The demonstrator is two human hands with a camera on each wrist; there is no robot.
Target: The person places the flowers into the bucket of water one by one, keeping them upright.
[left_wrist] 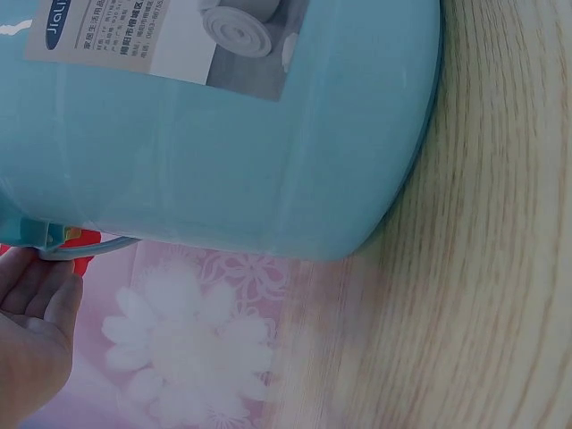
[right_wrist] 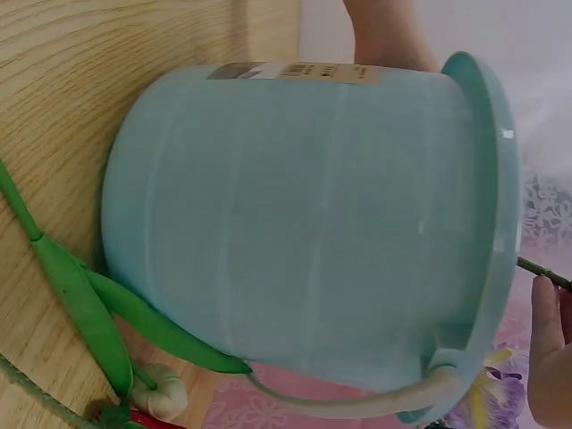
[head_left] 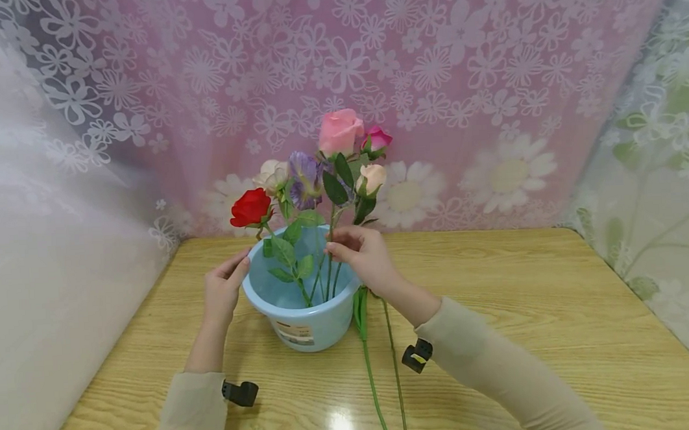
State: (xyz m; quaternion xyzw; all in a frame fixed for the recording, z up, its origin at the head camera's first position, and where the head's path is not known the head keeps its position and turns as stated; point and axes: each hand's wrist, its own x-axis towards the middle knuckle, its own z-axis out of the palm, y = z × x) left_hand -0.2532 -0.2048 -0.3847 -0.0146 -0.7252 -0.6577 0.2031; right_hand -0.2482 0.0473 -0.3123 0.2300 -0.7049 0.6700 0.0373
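Note:
A light blue plastic bucket (head_left: 315,330) stands upright on the table, a paper label on its front. My left hand (head_left: 222,287) holds its left rim between thumb and fingers, beside the handle (left_wrist: 103,248). Over the bucket's right side, my right hand (head_left: 371,259) pinches a thin green flower stem (right_wrist: 534,267) that reaches down inside. Artificial flowers rise from the bucket: a red rose (head_left: 251,207), a whitish bloom (head_left: 272,177), a purple flower (head_left: 304,181), a pink rose (head_left: 340,132), a magenta rosebud (head_left: 377,139) and a cream rosebud (head_left: 371,178). Which bloom tops the pinched stem is hard to tell.
Right of the bucket, two long stems (head_left: 372,376) lie on the wooden table (head_left: 501,310). A white tulip-like bloom (right_wrist: 161,393) and part of a red one show there in the right wrist view. A pink floral curtain (head_left: 461,92) hangs behind the table.

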